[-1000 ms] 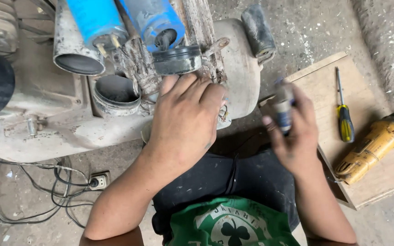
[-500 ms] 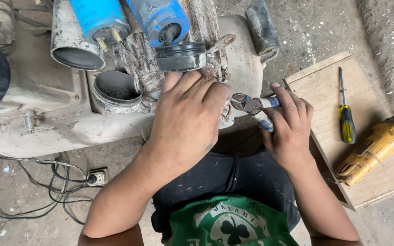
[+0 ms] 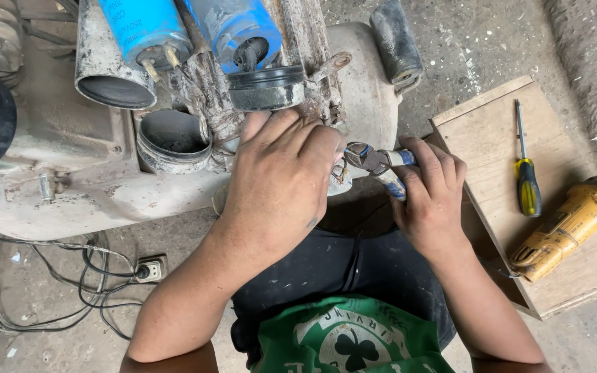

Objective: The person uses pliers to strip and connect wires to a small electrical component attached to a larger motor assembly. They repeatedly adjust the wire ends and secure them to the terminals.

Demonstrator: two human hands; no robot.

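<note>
Dusty concrete floor, left hand flat on rusty motor, right hand gripping blue-handled pliers

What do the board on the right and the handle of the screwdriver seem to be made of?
The board looks like bare, unpainted wood: pale brown, with faint grain and a raised edge strip. The screwdriver lying on it seems to have a glossy plastic handle, yellow and black; its thin shaft looks like grey metal.
</note>
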